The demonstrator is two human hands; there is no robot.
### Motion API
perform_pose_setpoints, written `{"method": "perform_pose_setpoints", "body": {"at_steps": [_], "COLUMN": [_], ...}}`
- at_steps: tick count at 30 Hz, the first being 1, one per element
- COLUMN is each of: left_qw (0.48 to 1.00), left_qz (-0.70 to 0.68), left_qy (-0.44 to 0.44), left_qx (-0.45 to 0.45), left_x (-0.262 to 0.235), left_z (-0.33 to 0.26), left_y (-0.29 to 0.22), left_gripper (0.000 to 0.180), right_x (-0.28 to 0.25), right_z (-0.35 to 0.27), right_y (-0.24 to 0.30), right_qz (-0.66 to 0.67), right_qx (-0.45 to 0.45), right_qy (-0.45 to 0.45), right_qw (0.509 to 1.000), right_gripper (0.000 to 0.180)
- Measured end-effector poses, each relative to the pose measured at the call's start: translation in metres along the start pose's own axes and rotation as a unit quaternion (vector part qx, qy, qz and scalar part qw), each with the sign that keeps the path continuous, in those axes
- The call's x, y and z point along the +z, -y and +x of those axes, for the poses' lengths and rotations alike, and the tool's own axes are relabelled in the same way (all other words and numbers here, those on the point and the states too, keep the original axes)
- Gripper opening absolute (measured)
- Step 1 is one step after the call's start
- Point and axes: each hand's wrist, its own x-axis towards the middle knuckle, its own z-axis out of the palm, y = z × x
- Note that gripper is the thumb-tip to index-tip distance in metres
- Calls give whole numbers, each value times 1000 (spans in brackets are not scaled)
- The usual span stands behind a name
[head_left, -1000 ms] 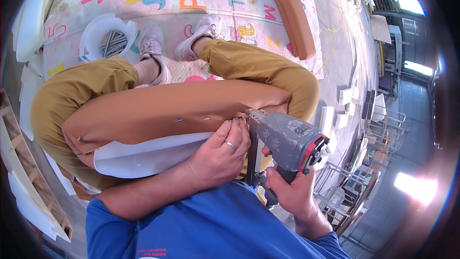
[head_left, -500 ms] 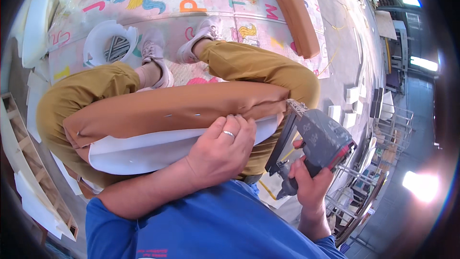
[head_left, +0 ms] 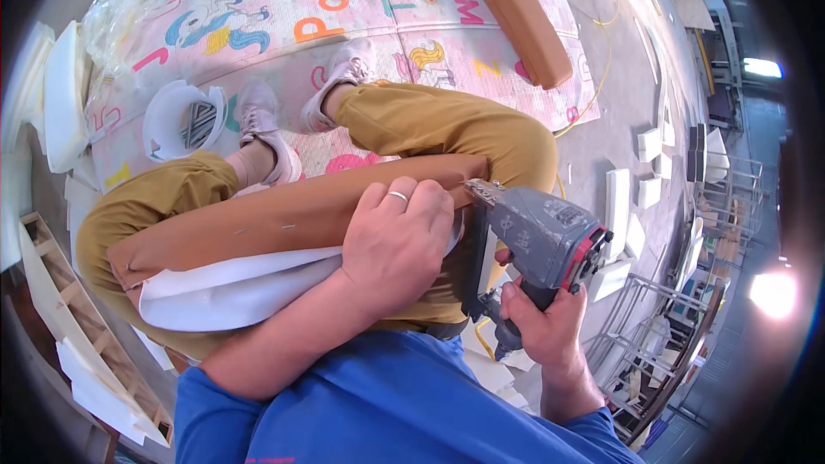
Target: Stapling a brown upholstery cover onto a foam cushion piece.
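Across my lap lies a long cushion piece in brown leather-like covering (head_left: 292,204), with white lining fabric (head_left: 215,292) hanging along its near side. Two staples show in the brown surface. My left hand (head_left: 397,245) is closed over the near edge toward the right end, its fingers bunched on the brown covering. In my right hand (head_left: 550,318) is a grey pneumatic staple gun (head_left: 541,236), gripped round its handle. The gun's nose touches or nearly touches the cushion's right end; the exact contact is hard to see.
A second brown padded piece (head_left: 524,30) lies on the pink patterned mat (head_left: 344,0). Left of my shoes stands a white tub (head_left: 163,125) holding staple strips. A wooden frame (head_left: 77,309) is at the left, white foam blocks (head_left: 649,146) and a metal rack (head_left: 636,335) at the right.
My left hand has shifted up over the cushion's edge near its right end. The staple gun and cushion have moved slightly left in view, and the view itself has shifted.
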Motion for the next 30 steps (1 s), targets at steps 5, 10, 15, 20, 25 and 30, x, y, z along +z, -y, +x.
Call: {"method": "perform_pose_setpoints", "body": {"at_steps": [5,10,15,20,25,30], "left_qw": [998,989,987,992,990,995], "left_qz": [-46,-101,-113,-80,-87,-24], "left_qy": [-25,-60,-60,-45,-61,-13], "left_qx": [44,93,94,90,91,99], "left_x": [5,8,11,13,18,7], "left_z": [-3,-8,-11,-13,-14,-13], "left_y": [5,12,12,11,11,11], "left_gripper": [24,16,9,7,10,23], "right_x": [-3,3,3,10,10,0], "right_z": [1,-5,-11,-10,-11,-23], "right_y": [9,12,9,8,1,1], "right_qz": [-17,-17,-92,-105,-119,-18], "right_qx": [45,48,61,29,-11,0], "right_qy": [27,21,38,52,65,-78], "right_qw": [998,998,993,993,991,997], "right_gripper": [25,21,23,27,34,29]}}
